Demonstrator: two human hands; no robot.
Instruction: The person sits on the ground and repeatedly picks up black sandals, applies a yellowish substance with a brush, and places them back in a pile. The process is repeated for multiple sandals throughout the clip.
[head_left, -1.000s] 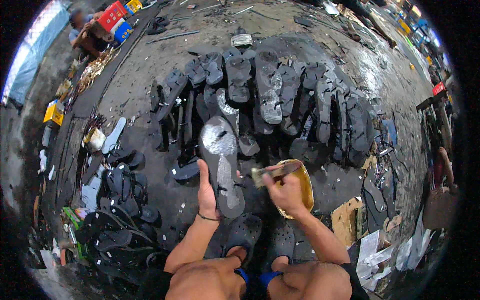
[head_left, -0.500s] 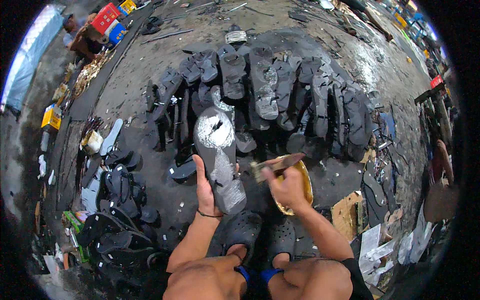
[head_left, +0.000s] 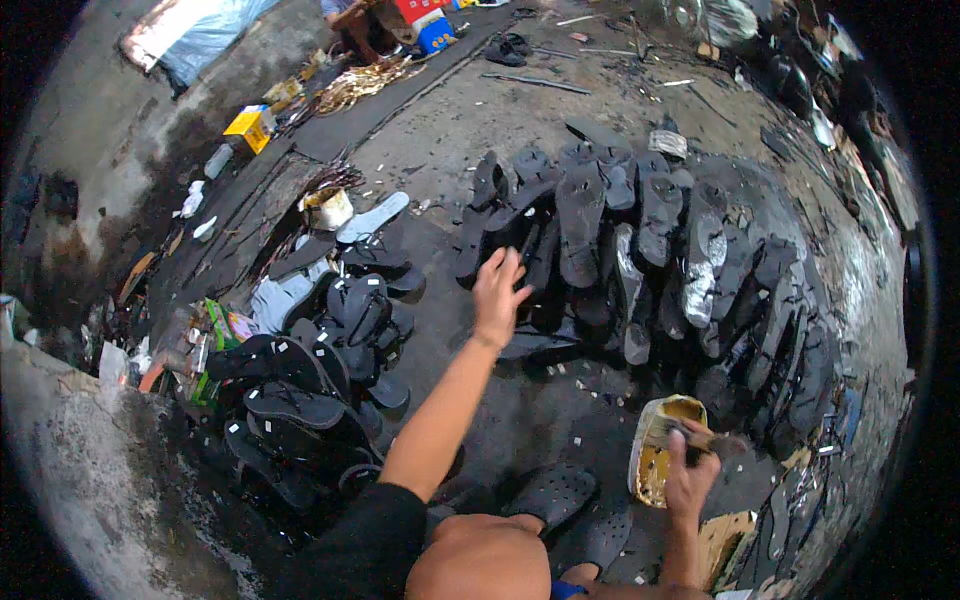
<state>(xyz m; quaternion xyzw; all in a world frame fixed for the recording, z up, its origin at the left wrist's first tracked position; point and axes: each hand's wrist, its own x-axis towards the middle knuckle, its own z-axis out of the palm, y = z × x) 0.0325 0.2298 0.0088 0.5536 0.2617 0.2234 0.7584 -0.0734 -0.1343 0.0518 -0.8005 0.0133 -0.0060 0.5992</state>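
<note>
My left hand (head_left: pixel 497 300) is stretched forward with its fingers spread, at the near left edge of a wide group of dark sandal soles (head_left: pixel 579 225). Nothing shows in its grip, though it may touch a dark sole there. My right hand (head_left: pixel 690 475) is closed round the handle of a brush (head_left: pixel 712 441). The bristle end is over an oblong tub (head_left: pixel 640 472) smeared inside with something yellow-brown. Among the standing soles, one (head_left: pixel 700 285) has a wet silvery shine, and so does a narrower one (head_left: pixel 627 270).
Black flip-flops (head_left: pixel 292 405) with small white tags lie heaped at the left. Beyond them are a grey sole (head_left: pixel 373 218) and a stained white container (head_left: pixel 328 208). Cardboard (head_left: pixel 727 548) lies beside my right forearm. Another person (head_left: pixel 352 25) is at the far left.
My left hand has let go of the shiny coated sole and moved forward to the group's left side. The brush has moved over the tub. My view has swung left.
</note>
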